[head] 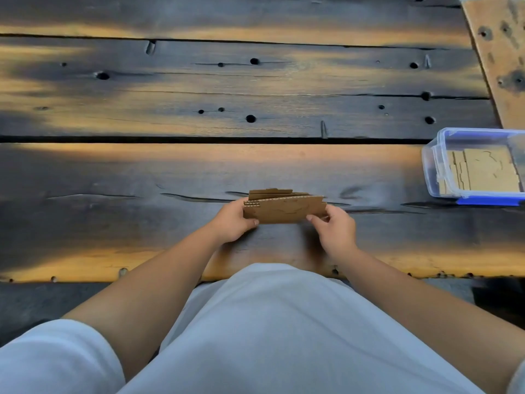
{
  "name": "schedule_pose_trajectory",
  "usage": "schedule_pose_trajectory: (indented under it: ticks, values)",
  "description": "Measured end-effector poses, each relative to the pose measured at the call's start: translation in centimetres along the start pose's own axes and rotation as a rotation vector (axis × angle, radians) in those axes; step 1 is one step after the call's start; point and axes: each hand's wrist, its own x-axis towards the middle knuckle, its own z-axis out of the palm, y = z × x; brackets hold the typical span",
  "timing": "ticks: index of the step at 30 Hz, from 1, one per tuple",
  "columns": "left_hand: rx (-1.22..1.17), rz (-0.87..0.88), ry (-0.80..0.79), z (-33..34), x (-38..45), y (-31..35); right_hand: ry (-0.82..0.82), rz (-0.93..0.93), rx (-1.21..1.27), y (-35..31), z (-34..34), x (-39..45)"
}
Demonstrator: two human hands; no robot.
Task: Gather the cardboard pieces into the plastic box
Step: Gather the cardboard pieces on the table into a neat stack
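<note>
Cardboard pieces [284, 210] stood in a stack, pinched by the left hand [231, 221] and right hand [336, 230], probably squared up before going right into the plastic box [431, 166].

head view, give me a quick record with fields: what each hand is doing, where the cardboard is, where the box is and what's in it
left hand: grips the left end of the cardboard stack
right hand: pinches the stack's right end
stack: several pieces held together on edge, above the table, near its front edge
box: clear plastic with blue trim, open, at the right of the table
box contents: flat cardboard pieces already inside
</note>
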Motion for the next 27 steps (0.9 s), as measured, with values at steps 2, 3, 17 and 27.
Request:
schedule_pose_trajectory:
  ticks: [2,3,17,27]
  values:
    - [-0.047,0.011,-0.018,0.0,-0.3,-0.1,-0.024,-0.022,-0.08,-0.2,0.3,-0.2]
    - [-0.074,0.018,-0.019,0.1,-0.5,-0.2,-0.039,-0.025,-0.113,-0.3,0.6,-0.4]
    - [0.041,0.031,0.054,0.5,-0.3,-0.2,-0.282,-0.058,0.283,-1.6,-1.1,0.5]
    - [-0.128,0.021,0.061,0.2,-0.6,-0.3,-0.357,-0.176,0.259,-1.7,-2.1,1.4]
